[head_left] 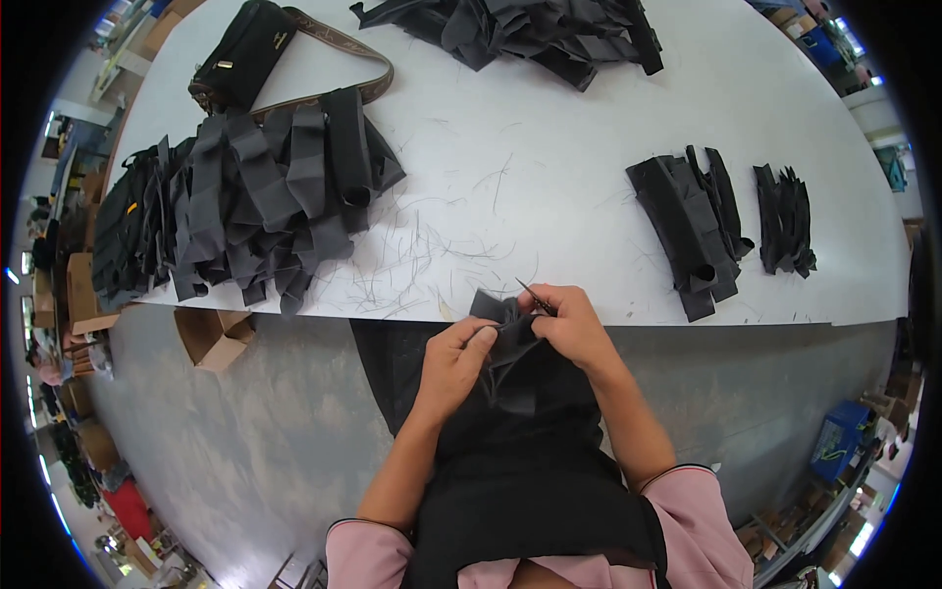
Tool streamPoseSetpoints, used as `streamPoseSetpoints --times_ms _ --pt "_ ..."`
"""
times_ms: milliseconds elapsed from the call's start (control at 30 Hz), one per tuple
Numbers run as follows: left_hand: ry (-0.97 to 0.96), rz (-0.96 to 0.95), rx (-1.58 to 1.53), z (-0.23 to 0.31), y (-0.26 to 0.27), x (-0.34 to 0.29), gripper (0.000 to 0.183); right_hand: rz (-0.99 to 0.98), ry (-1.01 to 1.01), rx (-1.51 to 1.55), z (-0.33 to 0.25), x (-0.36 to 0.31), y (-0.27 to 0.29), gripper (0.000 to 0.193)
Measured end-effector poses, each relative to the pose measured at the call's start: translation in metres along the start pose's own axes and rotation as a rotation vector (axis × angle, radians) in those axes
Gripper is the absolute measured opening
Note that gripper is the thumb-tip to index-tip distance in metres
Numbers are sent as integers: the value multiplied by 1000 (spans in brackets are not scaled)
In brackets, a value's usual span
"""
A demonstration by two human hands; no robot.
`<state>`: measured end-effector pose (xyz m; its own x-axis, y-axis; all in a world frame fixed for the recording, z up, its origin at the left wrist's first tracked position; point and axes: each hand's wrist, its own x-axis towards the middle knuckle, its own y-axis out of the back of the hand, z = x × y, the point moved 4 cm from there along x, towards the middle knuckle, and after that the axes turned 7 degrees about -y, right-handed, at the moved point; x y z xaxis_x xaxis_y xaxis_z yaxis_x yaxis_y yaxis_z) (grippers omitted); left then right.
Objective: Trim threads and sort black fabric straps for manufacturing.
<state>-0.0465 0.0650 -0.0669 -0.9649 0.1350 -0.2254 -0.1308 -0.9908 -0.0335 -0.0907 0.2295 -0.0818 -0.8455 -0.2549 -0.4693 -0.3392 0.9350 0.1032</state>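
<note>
While left hand (455, 365) pinches creased dark fabric (512, 346), right hand (573, 329) gripping slim, pointed snips (537, 298)

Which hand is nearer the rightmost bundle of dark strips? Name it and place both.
Right. The right hand is left of the rightmost bundle and lower in view; the left hand is also lower, but farther left.
</note>
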Motion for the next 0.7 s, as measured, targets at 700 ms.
streamPoseSetpoints --times_ms 700 --pt "119 169 -12 17 15 -1 43 260 660 -752 -76 -63 -17 34"
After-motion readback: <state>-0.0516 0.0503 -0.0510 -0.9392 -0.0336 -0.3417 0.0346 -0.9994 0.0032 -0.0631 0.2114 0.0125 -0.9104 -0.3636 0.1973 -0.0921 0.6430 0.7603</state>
